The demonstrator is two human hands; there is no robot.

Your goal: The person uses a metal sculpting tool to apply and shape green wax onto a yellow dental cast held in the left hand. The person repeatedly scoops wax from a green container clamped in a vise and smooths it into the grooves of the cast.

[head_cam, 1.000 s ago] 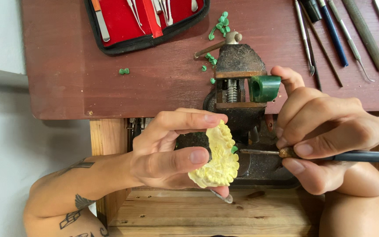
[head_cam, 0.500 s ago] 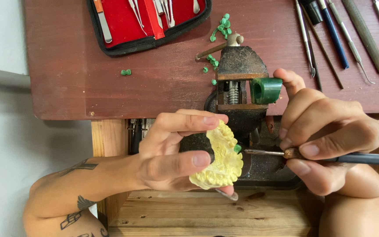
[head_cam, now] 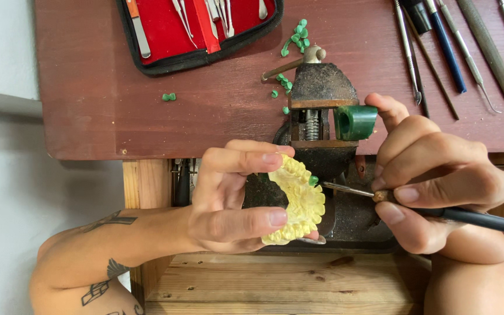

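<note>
Head view shows a pale yellow dental cast (head_cam: 298,204), a curved arch of moulded teeth, held in the air just in front of the near edge of the desk (head_cam: 147,116). Its long axis runs near to far, and the toothed rim bows out to the right, toward the tool. A small green bit (head_cam: 313,181) sits on the far part of that rim.

Gripping the cast is the left hand (head_cam: 234,198), closed around it from the left, thumb on the near end and fingers over the far end.

Immediately right of the cast is the thin metal tip of a carving tool (head_cam: 345,189). The tool lies nearly left to right, tip pointing left and just touching or almost touching the green bit; I cannot tell which. The right hand (head_cam: 438,175) pinches the tool like a pen, fingers closed tight on the shaft, with the dark handle trailing off to the right. This hand works from the right; the left one only steadies.

Behind both hands a small rusty vise (head_cam: 322,99) is clamped to the desk edge, with a green block (head_cam: 355,121) on its right side. Farther off lie green shavings (head_cam: 293,35), a red instrument case (head_cam: 199,29) and a row of hand tools (head_cam: 462,52).
</note>
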